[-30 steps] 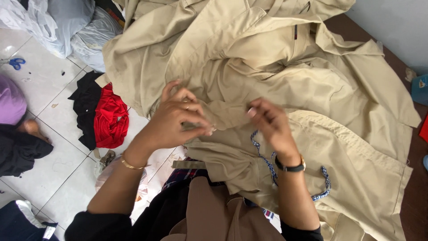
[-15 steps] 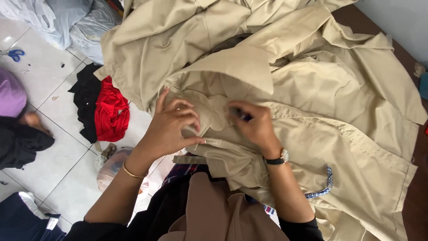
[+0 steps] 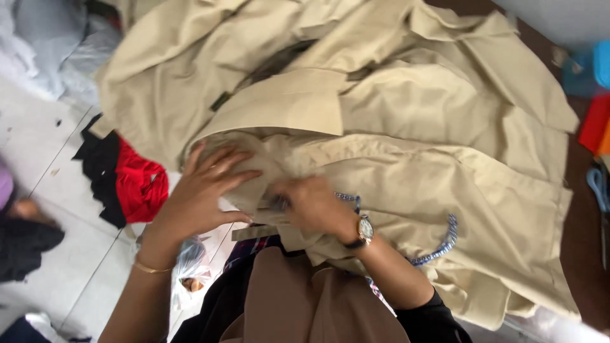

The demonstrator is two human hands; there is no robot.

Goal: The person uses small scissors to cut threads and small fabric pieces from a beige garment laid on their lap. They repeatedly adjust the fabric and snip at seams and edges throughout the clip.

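Khaki fabric, rumpled and folded in layers, fills the centre and right of the frame over a dark brown worktop. Left hand lies open, fingers spread flat on its lower left fold; right hand pinches the cloth just beside it
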